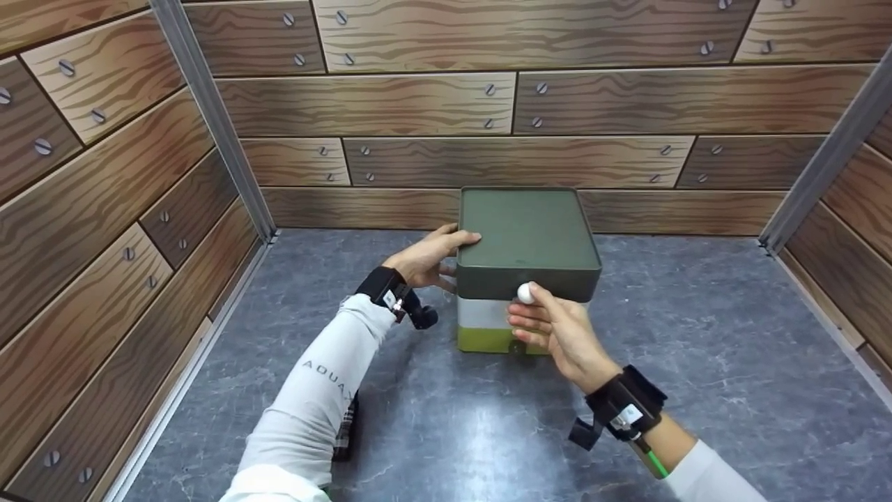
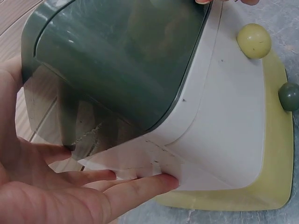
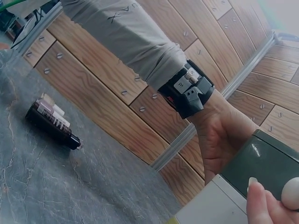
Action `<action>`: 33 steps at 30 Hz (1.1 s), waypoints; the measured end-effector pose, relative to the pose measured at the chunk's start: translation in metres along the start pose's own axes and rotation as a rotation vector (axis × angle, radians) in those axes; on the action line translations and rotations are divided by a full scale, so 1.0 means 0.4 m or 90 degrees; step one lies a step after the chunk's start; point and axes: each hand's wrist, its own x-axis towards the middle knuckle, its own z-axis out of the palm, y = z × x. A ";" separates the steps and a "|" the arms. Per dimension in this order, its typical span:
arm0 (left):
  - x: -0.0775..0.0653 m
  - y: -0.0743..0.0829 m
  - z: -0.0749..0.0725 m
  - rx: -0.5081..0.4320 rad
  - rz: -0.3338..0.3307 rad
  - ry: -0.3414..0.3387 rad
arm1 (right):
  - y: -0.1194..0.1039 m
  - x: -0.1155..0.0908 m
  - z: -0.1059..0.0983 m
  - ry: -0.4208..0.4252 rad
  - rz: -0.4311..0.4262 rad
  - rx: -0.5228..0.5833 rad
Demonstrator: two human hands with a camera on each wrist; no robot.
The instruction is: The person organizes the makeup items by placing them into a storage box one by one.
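Observation:
A small stacked drawer box has a dark green top tier (image 1: 529,230), a white middle tier (image 2: 224,116) and a yellow-green bottom tier (image 1: 481,339). My left hand (image 1: 428,259) lies against the box's left side, its fingers fairly straight and spread, the thumb over the top edge. At the front, my right hand (image 1: 568,335) pinches the round white knob (image 1: 525,293) of the green tier. In the left wrist view, a yellow knob (image 2: 254,41) sticks out of the white tier, and a dark green knob (image 2: 289,96) out of the bottom one.
Wood-patterned panels (image 1: 418,104) enclose the grey marbled surface (image 1: 418,418) at the back and sides. A black holder (image 3: 51,128) with small light-coloured items lies off to the left, mostly hidden by my left sleeve in the head view.

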 end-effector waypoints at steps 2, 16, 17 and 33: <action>-0.001 -0.002 -0.001 -0.001 0.002 -0.003 | 0.003 0.000 0.000 0.000 -0.002 0.004; -0.007 -0.004 -0.004 0.008 0.011 -0.008 | 0.014 -0.044 -0.007 -0.005 -0.002 -0.030; -0.007 -0.004 -0.004 0.008 0.011 -0.009 | 0.015 -0.050 -0.008 -0.007 -0.001 -0.033; -0.008 -0.008 -0.005 0.012 0.020 -0.016 | 0.029 -0.128 -0.010 -0.003 0.002 -0.042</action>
